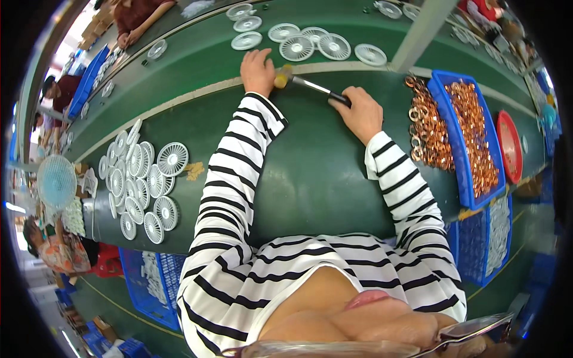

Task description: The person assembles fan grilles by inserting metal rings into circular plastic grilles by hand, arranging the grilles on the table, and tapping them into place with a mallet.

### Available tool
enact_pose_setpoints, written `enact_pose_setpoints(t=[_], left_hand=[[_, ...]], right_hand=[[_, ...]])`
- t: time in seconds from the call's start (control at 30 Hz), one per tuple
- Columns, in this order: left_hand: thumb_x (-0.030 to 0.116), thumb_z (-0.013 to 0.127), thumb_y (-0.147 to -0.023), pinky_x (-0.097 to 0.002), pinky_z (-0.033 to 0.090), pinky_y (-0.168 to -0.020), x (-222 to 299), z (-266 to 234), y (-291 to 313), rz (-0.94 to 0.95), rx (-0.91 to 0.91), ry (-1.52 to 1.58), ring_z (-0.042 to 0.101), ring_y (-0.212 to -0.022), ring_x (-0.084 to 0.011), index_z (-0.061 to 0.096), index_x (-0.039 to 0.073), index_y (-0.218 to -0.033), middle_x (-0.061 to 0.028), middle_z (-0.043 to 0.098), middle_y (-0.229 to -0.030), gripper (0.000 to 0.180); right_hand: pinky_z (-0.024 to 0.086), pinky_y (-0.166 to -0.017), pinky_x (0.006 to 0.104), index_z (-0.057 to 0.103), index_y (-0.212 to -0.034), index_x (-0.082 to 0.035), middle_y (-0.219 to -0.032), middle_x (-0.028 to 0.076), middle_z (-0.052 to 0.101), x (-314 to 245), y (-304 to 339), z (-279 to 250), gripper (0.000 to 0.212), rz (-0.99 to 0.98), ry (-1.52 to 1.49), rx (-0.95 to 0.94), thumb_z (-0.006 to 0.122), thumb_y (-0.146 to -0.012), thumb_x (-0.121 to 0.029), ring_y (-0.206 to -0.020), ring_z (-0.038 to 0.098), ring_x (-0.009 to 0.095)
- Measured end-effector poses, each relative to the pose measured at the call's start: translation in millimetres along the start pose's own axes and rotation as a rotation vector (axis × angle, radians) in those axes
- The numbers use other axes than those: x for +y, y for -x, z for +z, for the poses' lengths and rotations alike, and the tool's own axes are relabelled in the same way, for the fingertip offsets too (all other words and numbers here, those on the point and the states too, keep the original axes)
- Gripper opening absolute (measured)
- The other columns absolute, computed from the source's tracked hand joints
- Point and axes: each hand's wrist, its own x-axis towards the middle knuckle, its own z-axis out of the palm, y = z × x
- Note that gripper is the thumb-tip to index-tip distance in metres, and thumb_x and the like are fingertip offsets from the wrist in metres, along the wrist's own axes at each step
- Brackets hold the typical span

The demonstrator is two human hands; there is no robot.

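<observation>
Hammer: yellow-headed, silver-shafted, black-handled hammer [311, 86], between the hands, head just beside left
Right hand [360, 113]: closed round the handle
Left hand [258, 71]: fingers partly spread over pale straight rail [203, 90]; can't tell if gripping
Progress: white slotted plastic wheels [136, 160] loose left of hands, others ahead on green belt [197, 67]; shiny copper-coloured rings [428, 134] heaped right; done/left split unclear
Around: blue plastic basket [452, 136], red round basin [508, 146] far right
In the way: rail under left hand; grey post [421, 36] beyond right

The hammer shaft [310, 85] looks like polished metal, the rings [431, 132] glossy metal, the grilles [173, 159] smooth plastic.
</observation>
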Motion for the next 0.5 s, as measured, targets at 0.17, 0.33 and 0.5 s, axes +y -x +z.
enact_pose_setpoints(t=[0.17, 0.33, 0.5], left_hand=[[0.011, 0.063, -0.079, -0.0464, 0.043, -0.096, 32.6, -0.5, -3.0, 0.005, -0.059, 0.110, 0.057, -0.104, -0.0380, 0.067, 0.007, -0.103, -0.0182, 0.065, -0.104, 0.024], [0.015, 0.065, -0.081, -0.0430, 0.046, -0.093, 100.0, 12.3, -11.7, 0.298, -0.381, 0.280, 0.056, -0.110, -0.0381, 0.065, 0.006, -0.109, -0.0209, 0.062, -0.112, 0.029], [0.045, 0.061, -0.087, -0.0534, 0.033, -0.106, 139.3, 56.1, -38.6, 0.644, -0.627, 0.108, 0.036, -0.133, -0.0400, 0.047, 0.018, -0.136, -0.0173, 0.040, -0.144, 0.058]], right_hand=[[0.045, -0.071, 0.0401, 0.062, -0.082, -0.008, -0.081, 0.007, 0.058, 0.0, 49.5, -41.2, 0.029, -0.154, 0.013, -0.146, 0.074, -0.076, -0.034, -0.083, 0.057, 0.028], [0.047, -0.072, 0.0390, 0.066, -0.080, -0.007, -0.081, 0.009, 0.063, 8.7, 60.3, -59.5, 0.021, -0.057, -0.160, -0.003, 0.071, -0.080, -0.028, -0.081, 0.060, 0.029], [0.043, -0.080, 0.0424, 0.066, -0.085, -0.009, -0.092, 0.008, 0.061, 65.9, 41.0, -74.5, 0.014, 0.045, 0.376, 0.394, 0.068, -0.080, -0.022, -0.094, 0.056, 0.028]])
